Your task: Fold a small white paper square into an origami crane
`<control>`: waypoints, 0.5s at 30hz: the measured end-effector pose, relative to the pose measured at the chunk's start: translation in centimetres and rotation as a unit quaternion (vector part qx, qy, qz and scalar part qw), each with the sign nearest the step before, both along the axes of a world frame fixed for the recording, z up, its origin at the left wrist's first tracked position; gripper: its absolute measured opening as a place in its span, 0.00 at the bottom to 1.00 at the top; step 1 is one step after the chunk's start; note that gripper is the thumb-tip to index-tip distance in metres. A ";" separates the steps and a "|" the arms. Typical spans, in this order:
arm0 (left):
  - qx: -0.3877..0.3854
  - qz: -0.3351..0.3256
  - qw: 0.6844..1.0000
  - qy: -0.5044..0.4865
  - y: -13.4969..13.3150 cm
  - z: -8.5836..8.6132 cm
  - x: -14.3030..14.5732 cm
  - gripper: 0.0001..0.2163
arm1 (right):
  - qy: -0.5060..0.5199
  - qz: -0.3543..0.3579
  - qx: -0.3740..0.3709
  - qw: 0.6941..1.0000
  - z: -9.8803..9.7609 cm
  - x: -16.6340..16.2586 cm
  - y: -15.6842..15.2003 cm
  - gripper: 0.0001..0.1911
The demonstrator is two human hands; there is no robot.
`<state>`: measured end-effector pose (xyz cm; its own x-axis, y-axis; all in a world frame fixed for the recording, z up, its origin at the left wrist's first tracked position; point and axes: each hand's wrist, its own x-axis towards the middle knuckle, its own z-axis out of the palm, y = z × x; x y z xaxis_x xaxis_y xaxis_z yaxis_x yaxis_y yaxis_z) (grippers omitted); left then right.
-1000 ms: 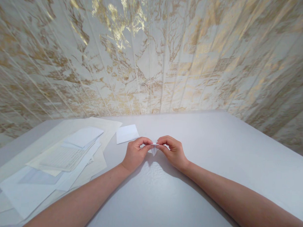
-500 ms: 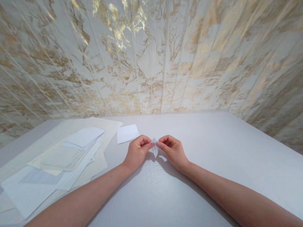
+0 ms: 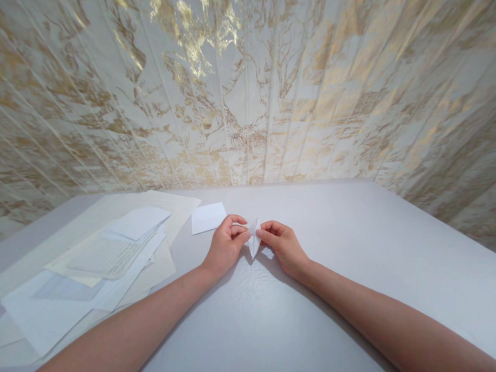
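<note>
Between my two hands is a small piece of folded white paper (image 3: 253, 241), pointed at its top and bottom, with a crease down its middle. My left hand (image 3: 226, 245) pinches its left side between thumb and fingers. On the right side, my right hand (image 3: 282, 244) grips the paper with thumb and forefinger. Both hands are just above the table, casting shadows below. A flat white sheet (image 3: 208, 217) lies just beyond my left hand.
A loose heap of white and cream papers (image 3: 139, 282) spreads over the left of the white table (image 3: 352, 238); one sheet bears print or writing. Behind the table hangs a pleated white-and-gold curtain (image 3: 251, 99).
The folded paper has turned slightly, and more of its pointed top shows. My left fingers have loosened and lifted a little, while both hands keep their places.
</note>
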<state>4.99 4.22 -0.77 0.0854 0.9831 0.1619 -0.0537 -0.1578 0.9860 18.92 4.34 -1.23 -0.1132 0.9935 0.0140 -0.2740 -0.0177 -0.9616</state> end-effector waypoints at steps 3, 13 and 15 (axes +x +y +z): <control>0.000 -0.015 1.000 0.006 -0.1 0.0 0.1 0.11 | -0.021 -0.011 0.002 1.000 0.0 0.0 -0.1 0.11; -0.021 -0.043 0.997 0.053 -0.2 -0.1 0.3 0.21 | -0.066 0.022 0.045 0.997 -0.2 0.0 -0.2 0.12; -0.031 -0.054 0.997 0.052 -0.4 -0.1 0.5 0.22 | -0.068 0.003 0.054 0.996 -0.2 0.0 -0.2 0.12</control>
<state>5.45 3.80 -0.89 0.2049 0.9750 0.0861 0.0368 -0.0956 0.9947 18.92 4.10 -1.43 -0.1281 0.9861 0.1059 -0.1419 0.0875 -0.9860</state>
